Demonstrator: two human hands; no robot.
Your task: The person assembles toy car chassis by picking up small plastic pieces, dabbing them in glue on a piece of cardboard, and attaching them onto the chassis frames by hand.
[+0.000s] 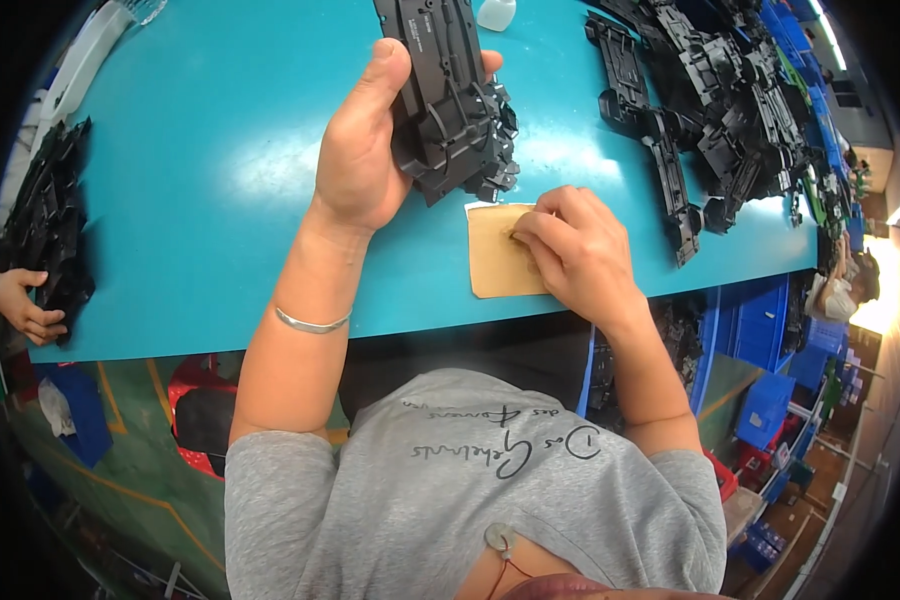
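My left hand (360, 150) is closed around a long black moulded plastic part (445, 110), held raised and tilted above the table. Its lower end has ribs and a row of small clips or tabs along the right side. My right hand (580, 250) is pinched over a tan square of paper or card (497, 265) lying near the table's front edge. Thumb and fingertips meet above the square's right part; a small dark bit seems to show at the fingertips, too small to name.
A pile of similar black plastic parts (730, 110) covers the right of the teal table (210, 190). At the left edge, another person's hand (28, 305) touches more black parts (50, 230). A small white bottle (496, 14) stands at the back. Blue bins (760, 315) sit below right.
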